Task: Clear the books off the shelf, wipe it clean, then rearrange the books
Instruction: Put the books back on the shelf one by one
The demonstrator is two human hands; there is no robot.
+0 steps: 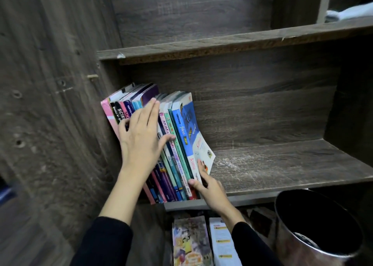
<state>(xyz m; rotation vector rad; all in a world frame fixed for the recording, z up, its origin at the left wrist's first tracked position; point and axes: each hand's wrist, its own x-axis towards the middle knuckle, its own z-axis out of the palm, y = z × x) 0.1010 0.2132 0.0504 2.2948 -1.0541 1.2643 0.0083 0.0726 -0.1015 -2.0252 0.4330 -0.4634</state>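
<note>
While the row of colourful paperback books [171, 154] stands at the left end of the dark wood-grain shelf board [282, 165], every spine tilts leftward against the brown cabinet side wall [60, 104], so each long axis runs from the shelf's front lip up and back towards the rear panel. The left hand [141, 136] lies flat across the middle spines, fingers straight and thumb spread, pressing and grasping nothing. The right hand [210, 187] is at the foot of the outermost book, a blue-and-white paperback with a curling cover [183, 128], and pinches it: thumb on the bottom of the spine, fingertips on the cover side.

That book is the free end of the row, with bare, scuffed board to its right, and the right hand is the nearer one. Any pull probably has to follow the spine's line, out towards the person, with the left palm bracing the neighbours against sliding. Whether the book is leaving or being seated cannot be told.
</note>
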